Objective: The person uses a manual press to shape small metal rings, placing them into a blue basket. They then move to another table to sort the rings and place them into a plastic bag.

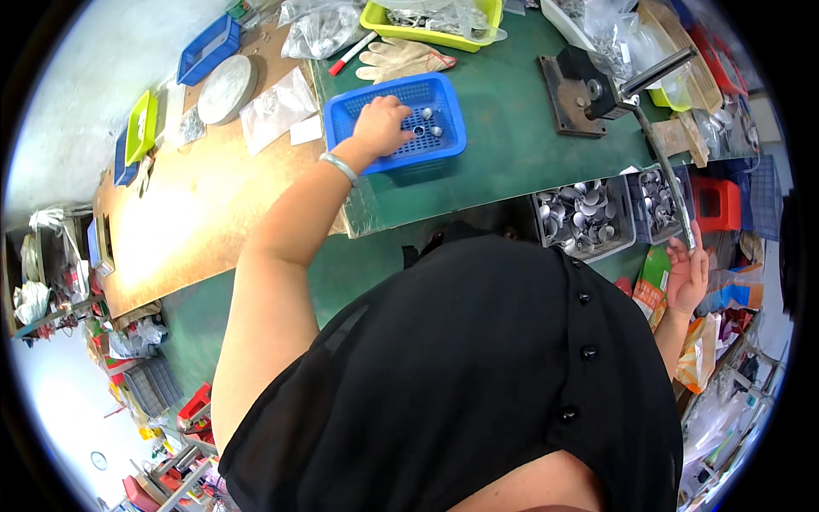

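Note:
My left hand (381, 125), with a pale bangle (339, 169) at its wrist, reaches over a blue perforated basket (456, 141). Its fingers are apart and slightly bent, and nothing shows between them. Beside the fingertips lie a few small round silvery metal pieces (426, 113) on the basket floor. At the right, my right hand (687, 277) is at the lower end of a long metal lever (661, 160). Its palm shows and the fingers are stretched out, resting against the lever. That lever belongs to a black hand press (589, 81) on a rusty base plate.
Grey bins (589, 249) of shiny metal pieces stand below the table edge. A cotton glove (401, 60), a red-and-white marker (351, 53) and a yellow-green basket (426, 36) lie behind the blue one. Leftward are a round grey disc (228, 90) and plastic bags (277, 111).

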The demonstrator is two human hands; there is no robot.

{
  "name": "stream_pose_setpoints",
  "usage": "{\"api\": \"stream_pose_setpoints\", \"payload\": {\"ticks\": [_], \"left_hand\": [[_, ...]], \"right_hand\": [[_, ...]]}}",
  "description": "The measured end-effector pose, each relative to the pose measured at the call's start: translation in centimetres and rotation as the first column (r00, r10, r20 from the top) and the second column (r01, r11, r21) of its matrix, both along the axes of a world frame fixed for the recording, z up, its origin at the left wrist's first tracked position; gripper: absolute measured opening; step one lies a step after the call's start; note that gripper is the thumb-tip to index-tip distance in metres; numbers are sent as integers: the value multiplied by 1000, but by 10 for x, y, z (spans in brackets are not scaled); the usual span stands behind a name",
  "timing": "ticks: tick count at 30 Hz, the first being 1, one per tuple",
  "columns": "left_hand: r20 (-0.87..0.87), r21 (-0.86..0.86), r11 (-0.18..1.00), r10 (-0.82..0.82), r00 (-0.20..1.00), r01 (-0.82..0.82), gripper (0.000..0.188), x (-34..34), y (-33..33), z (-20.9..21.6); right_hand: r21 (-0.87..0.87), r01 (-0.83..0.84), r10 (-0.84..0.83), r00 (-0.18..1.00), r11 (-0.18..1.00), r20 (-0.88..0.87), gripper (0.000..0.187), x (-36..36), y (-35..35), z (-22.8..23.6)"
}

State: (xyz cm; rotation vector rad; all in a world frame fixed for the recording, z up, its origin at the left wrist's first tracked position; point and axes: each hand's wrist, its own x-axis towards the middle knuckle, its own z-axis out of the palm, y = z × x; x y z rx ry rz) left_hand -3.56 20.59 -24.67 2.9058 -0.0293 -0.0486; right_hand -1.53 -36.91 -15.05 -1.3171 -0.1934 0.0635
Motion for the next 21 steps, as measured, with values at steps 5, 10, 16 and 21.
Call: {"api": "stream_pose_setpoints", "payload": {"ticks": [5, 10, 16, 21], "left_hand": [[-117, 219, 974, -39, 992, 64, 32, 17, -29, -11], [55, -18, 1000, -19, 998, 20, 25, 18, -21, -13], [72, -913, 405, 33, 997, 52, 27, 44, -60, 53], [313, -847, 456, 9, 950, 275, 24, 106, -142, 140]], "right_hand": [[-13, 33, -33, 999, 999, -11, 14, -2, 3, 3], [1, 35, -35, 999, 999, 16, 13, -1, 6, 2], [54, 96, -98, 995, 994, 34, 13, -12, 13, -2], [83, 138, -139, 990, 987, 11, 13, -6, 21, 5]]}}
